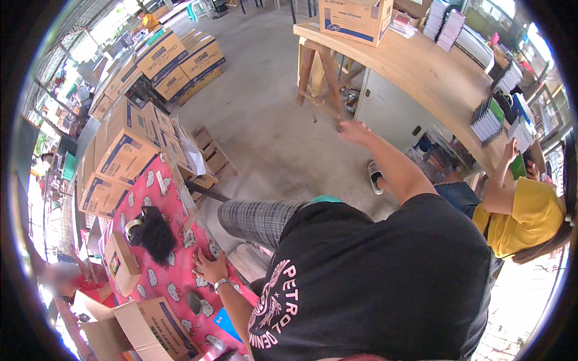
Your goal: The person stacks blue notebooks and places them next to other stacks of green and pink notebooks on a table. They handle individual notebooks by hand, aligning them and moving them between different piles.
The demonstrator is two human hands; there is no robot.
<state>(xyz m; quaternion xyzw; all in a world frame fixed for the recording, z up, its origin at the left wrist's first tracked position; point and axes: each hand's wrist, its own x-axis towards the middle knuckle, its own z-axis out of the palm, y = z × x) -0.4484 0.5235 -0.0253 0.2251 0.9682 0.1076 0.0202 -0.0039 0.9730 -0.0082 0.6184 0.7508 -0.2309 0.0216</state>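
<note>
Left hand point(210, 263) pressed flat, fingers spread, on the pink patterned cloth point(174, 283) covering the bench, near a black bundle point(155, 233), right hand point(354, 130) reaching toward a wooden stool point(322, 72), its grip unclear.

I have one view only, from the head camera: it looks steeply down from above my torso onto the concrete floor point(271, 120), close over the pink-clothed worktop point(174, 283) at lower left, the wooden counter point(415, 66) bending along the upper right rim.
</note>
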